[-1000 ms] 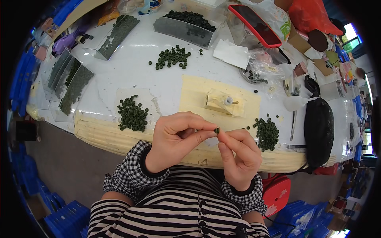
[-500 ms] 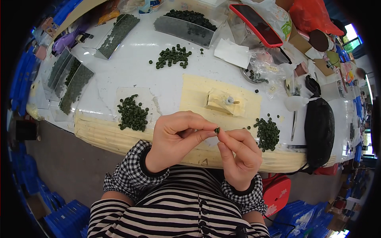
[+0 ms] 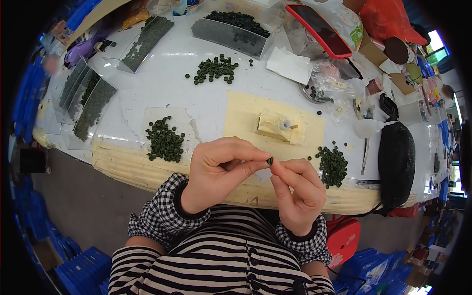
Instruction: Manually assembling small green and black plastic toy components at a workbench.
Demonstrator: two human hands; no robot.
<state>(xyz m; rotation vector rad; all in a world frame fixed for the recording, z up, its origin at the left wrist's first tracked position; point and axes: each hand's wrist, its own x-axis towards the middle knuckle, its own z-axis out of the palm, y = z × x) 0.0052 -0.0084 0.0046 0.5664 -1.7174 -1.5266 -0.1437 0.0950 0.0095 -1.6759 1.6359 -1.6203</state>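
Over the table's near edge, my left hand [image 3: 216,172] pinches a small dark green round piece [image 3: 270,161] between thumb and forefinger. From the other side, my right hand [image 3: 301,194] meets it with curled fingers, the forefinger's tip pressed to the piece; whatever else may lie under those fingers is hidden. Beyond my hands, a tape-covered block [image 3: 273,127] with a short peg stands on a cream sheet [image 3: 238,110]. One heap of green pieces [image 3: 164,141] lies left of my hands, and another pile [image 3: 332,166] lies to the right.
Farther back are a loose group of green pieces [image 3: 215,70], a clear bin [image 3: 231,37] of dark pieces and a white tissue [image 3: 288,66]. A red-cased phone [image 3: 319,30] leans at the back. Tweezers [image 3: 365,156] and a black pouch [image 3: 396,164] lie right; clear trays [image 3: 96,105] stand left.
Both hands hold nearly the same pose around the piece. The right hand has shifted very slightly to the right, and the whole view has drifted a little.
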